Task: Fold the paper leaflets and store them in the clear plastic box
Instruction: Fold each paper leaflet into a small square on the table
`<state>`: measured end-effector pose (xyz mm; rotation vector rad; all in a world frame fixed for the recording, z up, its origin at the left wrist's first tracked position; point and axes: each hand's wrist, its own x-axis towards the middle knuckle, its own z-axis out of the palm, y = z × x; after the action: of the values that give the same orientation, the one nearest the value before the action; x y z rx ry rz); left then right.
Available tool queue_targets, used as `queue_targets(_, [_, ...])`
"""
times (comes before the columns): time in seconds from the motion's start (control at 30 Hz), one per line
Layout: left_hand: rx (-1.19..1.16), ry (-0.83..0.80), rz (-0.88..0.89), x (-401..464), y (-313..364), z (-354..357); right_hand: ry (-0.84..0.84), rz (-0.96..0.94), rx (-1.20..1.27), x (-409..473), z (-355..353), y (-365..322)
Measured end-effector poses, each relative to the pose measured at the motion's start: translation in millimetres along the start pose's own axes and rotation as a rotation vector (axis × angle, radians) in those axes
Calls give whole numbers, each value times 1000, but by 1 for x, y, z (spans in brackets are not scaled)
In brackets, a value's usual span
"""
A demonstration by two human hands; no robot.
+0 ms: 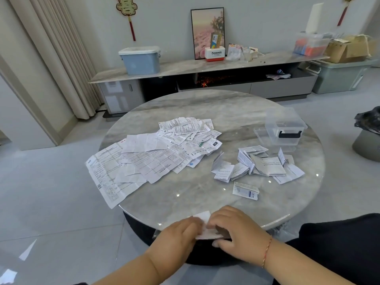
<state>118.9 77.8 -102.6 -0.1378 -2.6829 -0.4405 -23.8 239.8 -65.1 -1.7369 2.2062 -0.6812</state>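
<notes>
Leaflets lie in 3 groups on the round marble table (205, 112), and the clear plastic box (285, 128) serves as the landmark at its far right part. One small white leaflet (203, 218) sits at the table's near edge, well apart from the box and nearer the camera, pinned between both hands. On its left side the left hand (176, 237) lies over the paper with its fingers bent down onto it, while the right hand (234, 229) covers the right side with its fingers curled over the sheet and the thumb tucked below the edge; both hands grasp this leaflet, and most of it is hidden beneath them. A thin red and gold bracelet (267, 250) circles the right wrist. Unfolded leaflets (156, 153) spread in a loose overlapping heap well to the left of the box, with the largest sheet hanging past the table's left rim. Folded leaflets (261, 163) cluster just in front of the box, some standing partly open, and 1 more folded leaflet (245, 191) lies alone a little nearer the camera than that cluster. The box has a black handle facing the camera and stands on the bare tabletop; whether it holds anything I cannot tell.
</notes>
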Motion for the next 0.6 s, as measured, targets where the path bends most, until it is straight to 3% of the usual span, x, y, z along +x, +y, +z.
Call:
queue_targets(0.1, [-243, 25, -283, 1, 6, -4, 68, 129, 63, 5, -1, 3])
queue_targets(0.2, [-237, 129, -339, 5, 8, -5, 114, 245, 83, 13, 2, 0])
queue_targets(0.3, [-193, 128, -347, 7, 5, -3, 132, 311, 91, 22, 7, -4])
queue_targets(0.5, [52, 49, -6, -4, -10, -5, 135, 317, 77, 26, 7, -6])
queue_targets(0.6, [158, 93, 125, -6, -15, -5, 170, 277, 105, 23, 9, -4])
